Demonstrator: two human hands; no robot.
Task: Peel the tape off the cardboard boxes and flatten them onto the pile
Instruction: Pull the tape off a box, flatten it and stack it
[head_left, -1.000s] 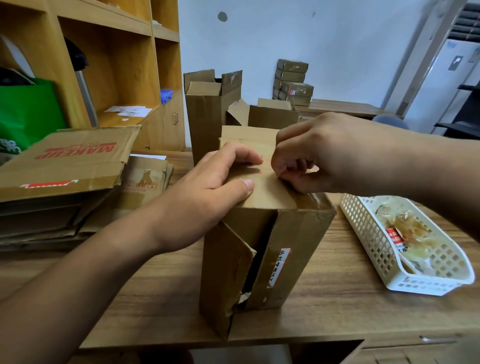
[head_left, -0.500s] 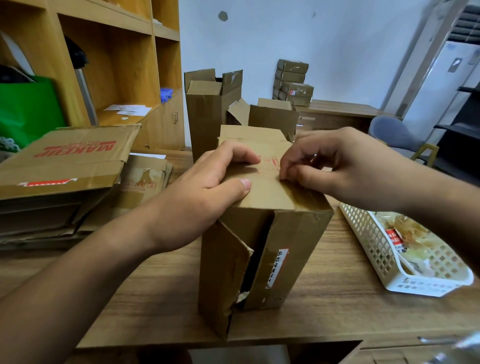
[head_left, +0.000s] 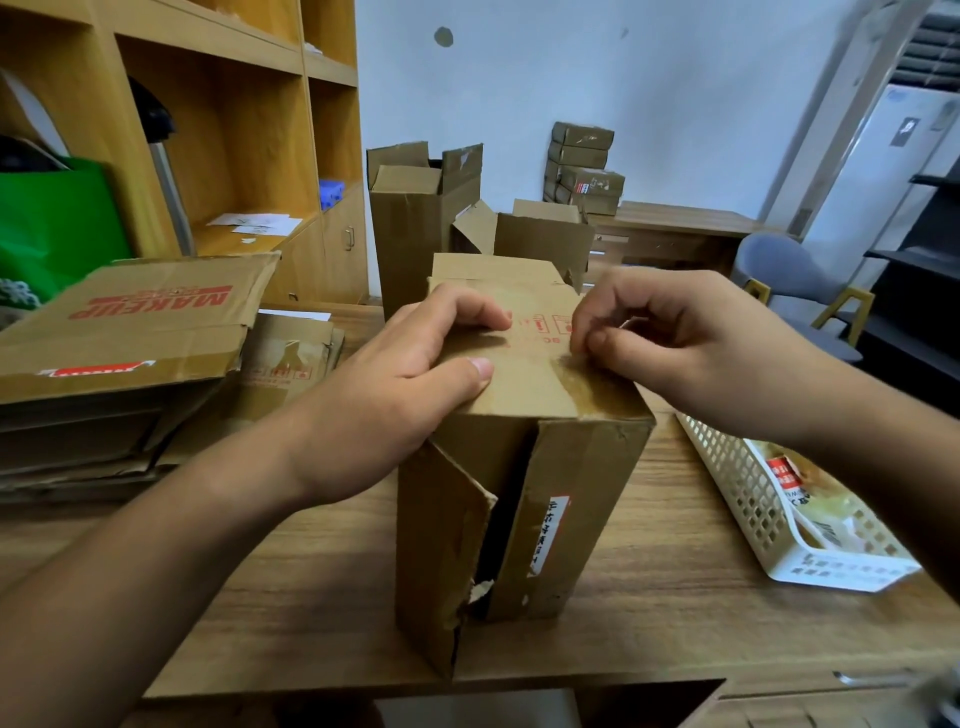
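A brown cardboard box (head_left: 566, 499) lies on its side on the wooden table (head_left: 675, 613), its near end flaps partly torn open. Clear tape (head_left: 587, 387) runs across its top face. My left hand (head_left: 395, 400) grips the box's top left edge, thumb laid on the top face. My right hand (head_left: 685, 343) is over the top right part, its fingertips pinching at the tape's edge. A pile of flattened boxes (head_left: 130, 332) lies at the left, the top one printed MAKEUP in red.
A white plastic basket (head_left: 748, 499) with wrappers sits at the right. Two open boxes (head_left: 421, 218) stand behind the held box. Wooden shelves (head_left: 234, 130) rise at the left, beside a green bag (head_left: 52, 223). A stack of small boxes (head_left: 584, 161) and a chair (head_left: 795, 275) are farther back.
My right hand has shifted right and farther along the box top, picking at the tape. The left hand has kept its hold. The box stays in place.
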